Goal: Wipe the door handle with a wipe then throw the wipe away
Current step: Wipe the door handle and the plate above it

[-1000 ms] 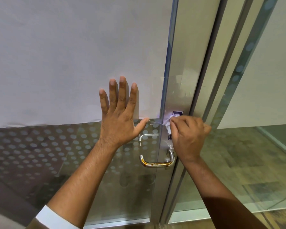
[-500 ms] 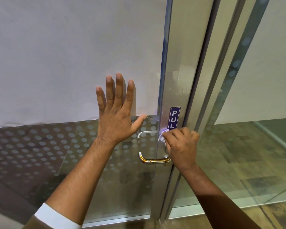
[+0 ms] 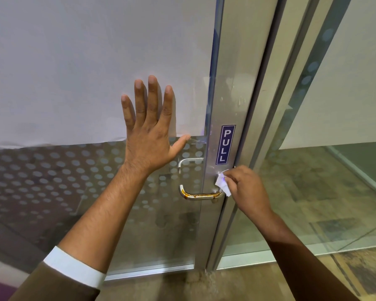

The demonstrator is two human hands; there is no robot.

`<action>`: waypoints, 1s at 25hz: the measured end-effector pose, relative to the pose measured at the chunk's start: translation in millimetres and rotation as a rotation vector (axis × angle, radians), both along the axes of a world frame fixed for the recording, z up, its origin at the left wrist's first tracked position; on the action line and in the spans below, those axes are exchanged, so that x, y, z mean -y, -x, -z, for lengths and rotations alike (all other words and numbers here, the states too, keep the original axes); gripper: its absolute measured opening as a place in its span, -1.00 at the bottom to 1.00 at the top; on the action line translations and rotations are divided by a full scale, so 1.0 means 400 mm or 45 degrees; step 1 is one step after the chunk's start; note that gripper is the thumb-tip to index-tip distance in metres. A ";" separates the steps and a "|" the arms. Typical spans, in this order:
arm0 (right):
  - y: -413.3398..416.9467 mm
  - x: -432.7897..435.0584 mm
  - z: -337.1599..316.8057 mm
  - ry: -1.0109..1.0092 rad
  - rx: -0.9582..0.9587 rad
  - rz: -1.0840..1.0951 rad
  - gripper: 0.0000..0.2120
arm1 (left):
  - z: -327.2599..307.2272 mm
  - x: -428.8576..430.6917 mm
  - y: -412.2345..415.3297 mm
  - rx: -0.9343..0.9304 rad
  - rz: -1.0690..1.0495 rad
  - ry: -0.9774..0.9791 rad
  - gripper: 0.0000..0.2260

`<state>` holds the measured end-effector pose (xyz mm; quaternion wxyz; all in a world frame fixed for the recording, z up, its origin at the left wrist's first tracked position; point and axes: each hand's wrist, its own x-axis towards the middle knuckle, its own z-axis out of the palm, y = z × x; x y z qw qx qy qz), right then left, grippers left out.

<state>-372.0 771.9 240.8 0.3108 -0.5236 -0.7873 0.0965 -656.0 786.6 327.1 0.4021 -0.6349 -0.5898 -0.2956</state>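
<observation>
A chrome lever door handle (image 3: 199, 195) with a rusty top edge sticks out leftward from the metal door stile (image 3: 230, 101). My right hand (image 3: 245, 190) grips a small white wipe (image 3: 222, 184) and presses it against the stile at the handle's base, just below the blue PULL sticker (image 3: 225, 144). My left hand (image 3: 149, 129) lies flat with fingers spread on the glass door panel (image 3: 74, 72), up and left of the handle. A second handle (image 3: 188, 162) shows through the glass on the far side.
The door's upper glass is covered white and the lower part carries a dotted frosted pattern (image 3: 41, 174). To the right stand the metal door frame (image 3: 276, 105) and a fixed glass panel (image 3: 334, 181). Brown floor (image 3: 269, 281) runs along the bottom.
My right hand with the wipe has slid down the stile from over the PULL sticker to the handle's base, uncovering the sticker. My left hand stays flat on the glass.
</observation>
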 end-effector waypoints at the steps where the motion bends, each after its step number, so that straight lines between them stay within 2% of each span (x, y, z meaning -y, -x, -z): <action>1: 0.011 -0.006 0.004 0.071 0.052 -0.025 -0.82 | -0.001 0.001 0.000 0.002 -0.004 0.001 0.05; 4: 0.027 -0.017 0.006 0.224 0.215 -0.108 -0.77 | -0.002 0.003 -0.001 0.005 -0.017 0.006 0.04; 10: -0.003 0.049 0.042 0.216 0.271 -0.244 -0.80 | 0.000 0.005 -0.002 0.012 -0.037 -0.002 0.04; 14: -0.005 0.003 0.007 0.277 0.246 -0.175 -0.76 | -0.007 0.009 -0.005 0.000 -0.040 -0.013 0.03; 18: 0.021 0.052 0.015 0.141 0.502 -0.261 -0.87 | -0.004 0.008 -0.004 -0.020 -0.057 -0.014 0.03; 20: 0.010 0.050 0.015 0.129 0.602 -0.251 -0.84 | -0.005 0.006 -0.002 -0.027 -0.060 -0.020 0.02; 25: -0.011 -0.005 0.005 0.108 0.651 -0.212 -0.81 | -0.003 0.002 -0.002 -0.030 -0.073 -0.023 0.03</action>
